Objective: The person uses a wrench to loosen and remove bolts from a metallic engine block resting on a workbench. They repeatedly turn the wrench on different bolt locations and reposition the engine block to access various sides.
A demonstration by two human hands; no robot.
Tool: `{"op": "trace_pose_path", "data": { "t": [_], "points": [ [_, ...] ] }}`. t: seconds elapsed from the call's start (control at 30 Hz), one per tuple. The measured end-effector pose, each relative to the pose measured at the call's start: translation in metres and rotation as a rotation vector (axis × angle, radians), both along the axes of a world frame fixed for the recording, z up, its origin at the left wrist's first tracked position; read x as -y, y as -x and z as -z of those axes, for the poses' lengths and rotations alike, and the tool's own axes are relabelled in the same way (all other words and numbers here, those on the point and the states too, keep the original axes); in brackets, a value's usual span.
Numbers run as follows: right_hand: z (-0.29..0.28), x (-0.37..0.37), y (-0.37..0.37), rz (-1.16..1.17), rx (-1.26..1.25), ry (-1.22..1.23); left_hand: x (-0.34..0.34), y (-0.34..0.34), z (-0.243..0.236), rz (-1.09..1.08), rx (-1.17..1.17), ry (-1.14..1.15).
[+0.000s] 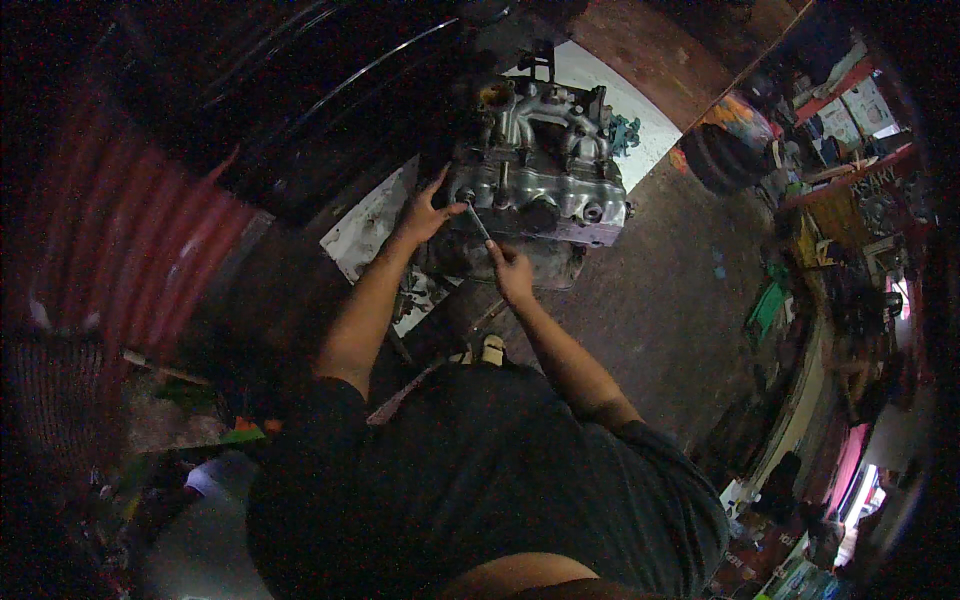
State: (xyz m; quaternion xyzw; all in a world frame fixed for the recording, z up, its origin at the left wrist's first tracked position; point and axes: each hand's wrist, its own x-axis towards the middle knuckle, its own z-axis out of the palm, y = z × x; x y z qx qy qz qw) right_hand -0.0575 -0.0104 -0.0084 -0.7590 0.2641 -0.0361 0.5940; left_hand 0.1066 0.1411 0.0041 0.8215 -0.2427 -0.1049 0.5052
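A grey metal engine (540, 185) stands in front of me, with curved manifold pipes on its far side and a silvery cover along its near side. My right hand (513, 275) is closed round the handle of a ratchet wrench (480, 224). The wrench slants up and left, its head at a bolt on the engine's near left corner. My left hand (428, 212) rests at that corner, index finger stretched along the engine's side and thumb out beside the wrench head. Whether the thumb touches the head is hard to tell.
White sheets (370, 220) with dark stains lie left of and behind the engine. Red corrugated metal (150, 260) stands at the left, beside a dark glossy panel (330, 90). A dark tyre (728, 155) is at the far right, near cluttered shelves (850, 180).
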Motion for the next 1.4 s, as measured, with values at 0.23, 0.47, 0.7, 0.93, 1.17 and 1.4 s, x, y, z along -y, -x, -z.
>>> {"op": "trace_pose_path", "data": {
  "t": [0.23, 0.47, 0.7, 0.93, 1.17, 1.4],
  "points": [
    [0.065, 0.013, -0.019, 0.034, 0.078, 0.119, 0.005, -0.001, -0.011, -0.040, 0.113, -0.080],
    [0.050, -0.007, -0.022, 0.021, 0.182, -0.082, -0.002, 0.002, -0.023, -0.020, 0.007, 0.017],
    [0.100, 0.015, -0.032, -0.109, 0.088, -0.084, 0.007, 0.003, -0.018, -0.008, 0.147, -0.018],
    [0.058, 0.034, -0.025, -0.232, -0.036, 0.073, 0.010, 0.004, -0.011, -0.054, 0.105, -0.010],
    [0.039, 0.036, -0.019, -0.177, -0.176, 0.304, 0.008, 0.006, -0.018, -0.005, 0.000, 0.013],
    [0.015, 0.032, -0.017, -0.180, -0.152, 0.480, 0.002, -0.002, -0.010, 0.019, 0.109, -0.028]
  ]
}}
